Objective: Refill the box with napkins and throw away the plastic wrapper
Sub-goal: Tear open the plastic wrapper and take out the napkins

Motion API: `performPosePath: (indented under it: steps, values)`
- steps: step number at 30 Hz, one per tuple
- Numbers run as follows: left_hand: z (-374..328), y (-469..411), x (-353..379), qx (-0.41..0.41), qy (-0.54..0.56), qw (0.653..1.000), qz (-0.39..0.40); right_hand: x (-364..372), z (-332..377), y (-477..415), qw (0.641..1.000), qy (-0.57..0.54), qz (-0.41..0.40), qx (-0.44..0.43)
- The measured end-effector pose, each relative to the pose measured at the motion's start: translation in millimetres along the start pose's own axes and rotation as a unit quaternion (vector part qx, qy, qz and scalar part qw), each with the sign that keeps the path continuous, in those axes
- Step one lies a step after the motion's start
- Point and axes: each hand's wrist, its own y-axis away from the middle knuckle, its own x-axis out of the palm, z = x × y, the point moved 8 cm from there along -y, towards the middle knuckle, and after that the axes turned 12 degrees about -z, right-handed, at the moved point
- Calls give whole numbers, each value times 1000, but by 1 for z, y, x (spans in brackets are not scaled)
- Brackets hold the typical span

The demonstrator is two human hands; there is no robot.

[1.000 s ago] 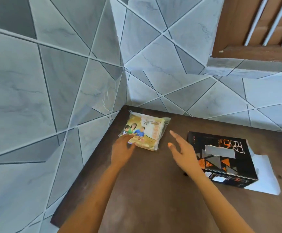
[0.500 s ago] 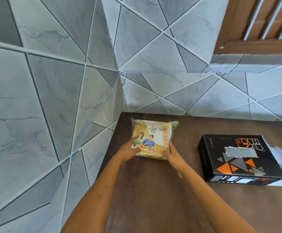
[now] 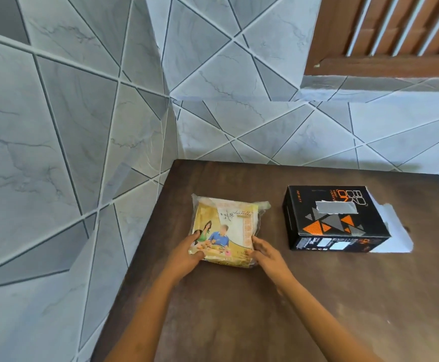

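From the head camera we see the napkin pack (image 3: 227,232) lying on the brown table (image 3: 304,309), well left of the black box (image 3: 334,218). Our left hand (image 3: 187,254) grips its near left corner, thumb on top. Our right hand (image 3: 266,254) clasps the near right corner, fingers curled against the wrapper.

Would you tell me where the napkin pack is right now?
The napkin pack lies on the brown table near its left edge, gripped by both hands, left of the black box.
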Motion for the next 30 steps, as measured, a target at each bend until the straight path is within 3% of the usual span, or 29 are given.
performPosePath:
  steps: [7,13,19,21,23,25,26,28,30]
  values:
    - [3,66,21,-28,-24,999,-38,-28,-39,59,997,23,70,-6]
    - [-11,129,64,-48,-12,999,-22,-73,-65,120,989,56,134,4]
    - [-43,159,98,20,-100,995,-2,-101,-85,171,957,119,258,52]
    - [-54,160,112,58,-149,987,4,-122,-77,167,961,177,213,21]
    - [-63,160,127,71,-195,978,7,-155,-54,150,964,245,62,-80]
    - [-75,161,136,86,-236,967,-27,-185,-29,141,937,291,-77,-177]
    - [-83,163,139,101,-254,960,-57,-194,-23,137,919,312,-106,-217]
    - [-90,171,138,112,-274,947,-122,-193,-29,126,895,369,-69,-242]
    - [-82,178,129,72,-261,949,-159,-186,-47,123,890,412,-4,-195]
